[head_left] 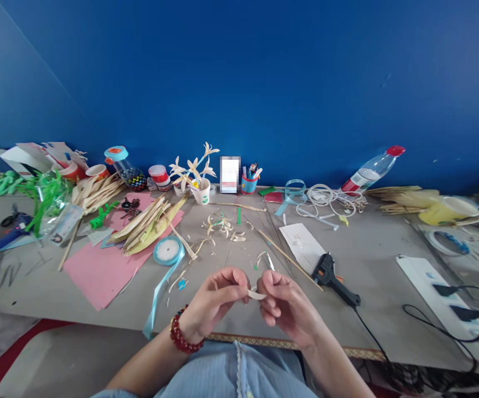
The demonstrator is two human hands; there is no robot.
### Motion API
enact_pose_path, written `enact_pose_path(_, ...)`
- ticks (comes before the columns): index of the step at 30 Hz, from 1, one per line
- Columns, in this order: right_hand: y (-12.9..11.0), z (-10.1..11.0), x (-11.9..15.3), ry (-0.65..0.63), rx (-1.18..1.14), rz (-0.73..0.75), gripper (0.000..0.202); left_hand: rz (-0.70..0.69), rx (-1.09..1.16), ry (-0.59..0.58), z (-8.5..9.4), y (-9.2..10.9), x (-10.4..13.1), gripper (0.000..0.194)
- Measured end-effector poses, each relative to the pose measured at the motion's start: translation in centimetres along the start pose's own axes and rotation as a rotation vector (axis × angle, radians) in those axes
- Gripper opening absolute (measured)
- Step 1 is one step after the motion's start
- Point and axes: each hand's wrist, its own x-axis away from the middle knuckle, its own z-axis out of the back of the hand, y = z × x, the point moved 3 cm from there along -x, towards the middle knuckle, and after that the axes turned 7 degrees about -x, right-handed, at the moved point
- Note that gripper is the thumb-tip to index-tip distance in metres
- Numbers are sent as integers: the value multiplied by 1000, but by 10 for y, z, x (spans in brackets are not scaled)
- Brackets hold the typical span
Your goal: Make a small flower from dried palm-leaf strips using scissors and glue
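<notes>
Close to the table's front edge, my left hand (225, 293) pinches one end of a small pale petal-like strip (256, 296). The other end lies between the fingers of my right hand (283, 298), which is closed on it. Just beyond my hands are small scissors (270, 261) and scattered scraps. Further back lie cut pale petals (238, 236) and a small bunch of pale flowers (218, 224). A white cup (202, 192) holds several finished-looking pale flowers (193, 167).
A black glue gun (334, 279) lies right on a white paper (301, 246). To the left are a blue ribbon roll (168, 250), pink paper (98, 273) and dried husks (146, 224). A power strip (434, 293), a tilted bottle (370, 170) and cables are at the right.
</notes>
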Motion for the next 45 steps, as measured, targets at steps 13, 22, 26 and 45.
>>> enact_pose_path(13,0,-18,0,31,284,127,25,-22,-74,12,-3,-2,1,10)
enact_pose_path(22,5,-7,0,-42,-47,43,25,5,74,-22,-3,-4,-1,9)
enact_pose_path(26,2,-3,0,-85,-151,40,26,7,114,-16,-2,-3,-2,9)
enact_pose_path(45,7,-3,-1,-57,-82,-25,31,31,183,-19,-4,-7,-2,11)
